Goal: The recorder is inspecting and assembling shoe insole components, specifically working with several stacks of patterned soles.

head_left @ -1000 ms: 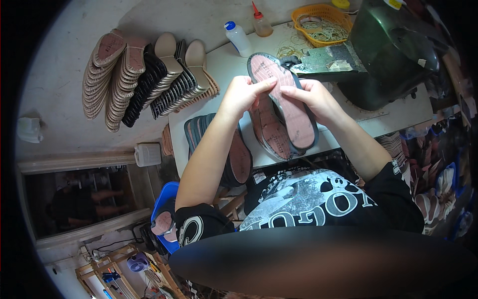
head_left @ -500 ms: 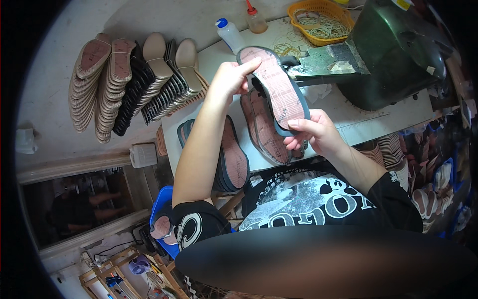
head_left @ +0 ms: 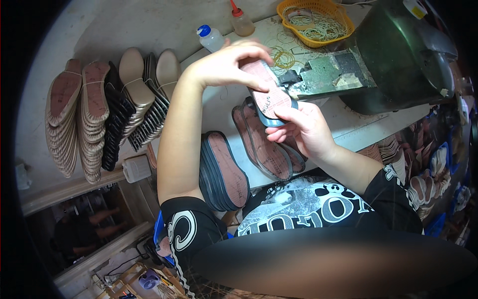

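Above the table I hold a shoe sole (head_left: 273, 98) with a pink, printed face and a dark blue-grey rim. My left hand (head_left: 226, 65) curls over its far end, thumb lying along the pink face; some fingertips are smeared by motion. At the near end, my right hand (head_left: 311, 130) grips the sole with the thumb on top and fingers beneath. The far end is partly hidden by my left hand. Under it on the table lie pink insoles (head_left: 269, 154) with dark edges. Left of those is a stack of dark-rimmed soles (head_left: 230, 174).
A green machine (head_left: 331, 74) reaches in from the right, close beyond the sole. Behind it stand a yellow basket (head_left: 287, 23) of rubber bands, a blue-capped bottle (head_left: 211, 39) and a red-tipped bottle (head_left: 242, 24). Bundled beige and black insoles (head_left: 137, 82) are at the left.
My left hand has shifted from the sole's left edge to over its far end, the wrist now bent across it. The sole appears more tilted. My right hand keeps its grip. The whole view has shifted slightly.
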{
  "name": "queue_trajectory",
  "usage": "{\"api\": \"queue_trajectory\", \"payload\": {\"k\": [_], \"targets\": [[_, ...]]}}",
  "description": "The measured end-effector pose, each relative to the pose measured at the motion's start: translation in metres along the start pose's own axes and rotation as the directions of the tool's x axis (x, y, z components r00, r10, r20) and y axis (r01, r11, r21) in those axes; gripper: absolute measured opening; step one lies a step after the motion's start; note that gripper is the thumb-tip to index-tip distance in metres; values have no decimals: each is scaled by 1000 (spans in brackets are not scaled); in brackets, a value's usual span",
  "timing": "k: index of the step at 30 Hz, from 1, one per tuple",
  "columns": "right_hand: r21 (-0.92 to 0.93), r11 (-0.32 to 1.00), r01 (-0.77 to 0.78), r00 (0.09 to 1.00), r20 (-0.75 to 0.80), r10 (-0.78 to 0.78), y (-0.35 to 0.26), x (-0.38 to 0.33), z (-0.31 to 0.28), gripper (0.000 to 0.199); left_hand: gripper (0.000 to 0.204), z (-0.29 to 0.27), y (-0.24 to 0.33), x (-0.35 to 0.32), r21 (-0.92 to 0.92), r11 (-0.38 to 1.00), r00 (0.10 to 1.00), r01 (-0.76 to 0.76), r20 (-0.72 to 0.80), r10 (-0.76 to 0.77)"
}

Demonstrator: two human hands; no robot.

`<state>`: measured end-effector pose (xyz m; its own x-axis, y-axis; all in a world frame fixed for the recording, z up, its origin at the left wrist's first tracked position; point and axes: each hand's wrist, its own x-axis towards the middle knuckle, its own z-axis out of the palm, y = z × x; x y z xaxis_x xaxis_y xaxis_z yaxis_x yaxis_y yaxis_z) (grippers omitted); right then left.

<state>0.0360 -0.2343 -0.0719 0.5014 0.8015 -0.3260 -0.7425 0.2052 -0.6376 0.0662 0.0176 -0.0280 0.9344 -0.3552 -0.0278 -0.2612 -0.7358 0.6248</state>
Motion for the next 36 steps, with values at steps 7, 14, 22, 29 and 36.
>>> {"api": "queue_trajectory", "payload": {"k": [7,14,22,29,36], "targets": [[-83,996,24,998,-48,-28,-5,5,9,33,45,-16,18,-3,44,984,955,174,237,-180],[-104,993,-62,996,-65,56,-17,4,11,41,34,-5,46,-33,-49,947,931,317,204,-301],[-160,980,-116,993,-49,110,-30,1,16,38,27,24,65,-53,-134,883,893,449,98,-439],[-230,966,-114,993,-16,114,-29,0,9,30,29,48,59,-60,-292,774,821,561,80,-565],[-420,900,-113,990,26,136,-38,-20,-11,26,40,45,95,-49,-601,466,698,650,229,-678]]}}
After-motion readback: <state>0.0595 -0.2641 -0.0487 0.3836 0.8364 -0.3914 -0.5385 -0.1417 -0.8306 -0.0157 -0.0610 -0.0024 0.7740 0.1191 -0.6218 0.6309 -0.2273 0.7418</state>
